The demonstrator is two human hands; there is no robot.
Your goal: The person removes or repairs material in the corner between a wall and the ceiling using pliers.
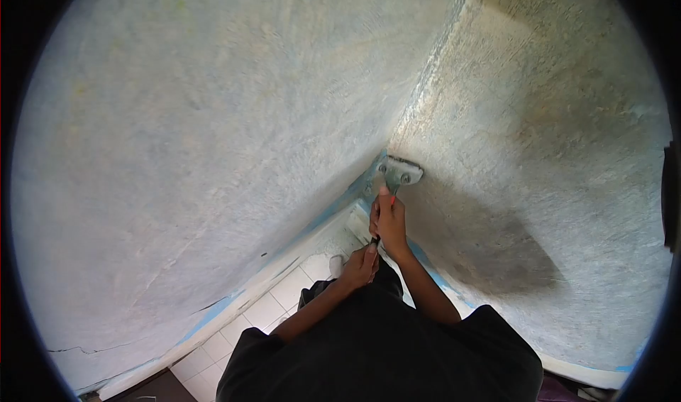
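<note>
Both hands hold one long-handled scraper (404,171), whose wide head lies against the wall right beside the corner. My right hand (389,219) is wrapped round the upper handle, just below the head. Lower down, my left hand (360,266) is closed on the dark end of the handle. A red bit of the handle shows by my right fingers. Around the tool, the left wall (213,132) and the right wall (511,175) are mottled grey and rough, with blue paint (340,195) along their lower edge near the corner.
White floor tiles (266,310) show at the lower left, beside a pale ledge (298,258). A dark object (159,388) lies at the bottom left. A crack (92,350) runs along the left wall. A dark shape (670,197) stands at the far right edge.
</note>
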